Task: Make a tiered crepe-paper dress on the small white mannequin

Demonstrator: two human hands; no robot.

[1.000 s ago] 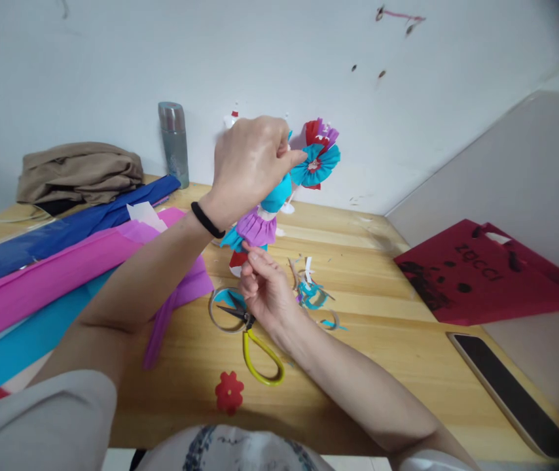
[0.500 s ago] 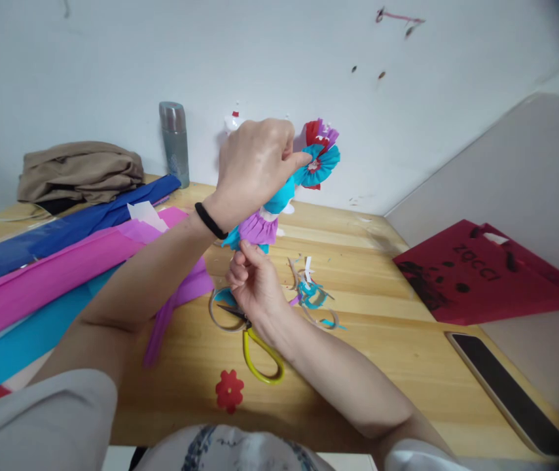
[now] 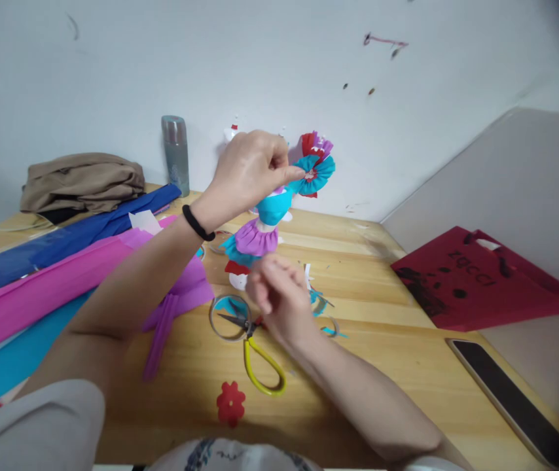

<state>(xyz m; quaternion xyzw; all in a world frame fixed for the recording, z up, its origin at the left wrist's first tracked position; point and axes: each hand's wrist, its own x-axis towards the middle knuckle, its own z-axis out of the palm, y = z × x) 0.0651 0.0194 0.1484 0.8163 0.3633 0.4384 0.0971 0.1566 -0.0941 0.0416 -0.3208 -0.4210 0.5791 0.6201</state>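
Note:
A crepe-paper doll point(image 3: 256, 237) stands on the table, with a blue top, a ruffled purple and blue skirt, red paper lower down and a white base. My left hand point(image 3: 254, 163) is closed on its upper part, which the fingers mostly hide. By my left thumb is a pleated blue paper flower point(image 3: 316, 174); whether the thumb presses it is unclear. My right hand point(image 3: 282, 291) is beside the lower skirt, fingers curled and smeared by motion; contact is unclear. Beneath it lie yellow-handled scissors point(image 3: 264, 373), their blades over a tape ring point(image 3: 212, 325).
A red paper flower point(image 3: 231, 403) lies near the front edge. Crepe-paper sheets point(image 3: 58, 261) and a brown cloth point(image 3: 83, 180) cover the left. A flask point(image 3: 175, 157) stands at the back. Paper scraps point(image 3: 319, 303), a red bag point(image 3: 480, 281) and a phone point(image 3: 510, 399) are on the right.
My right hand has moved off the skirt, slightly right and toward me, uncovering the doll's red paper and white base. My left hand stays at the upper part. The view has shifted slightly.

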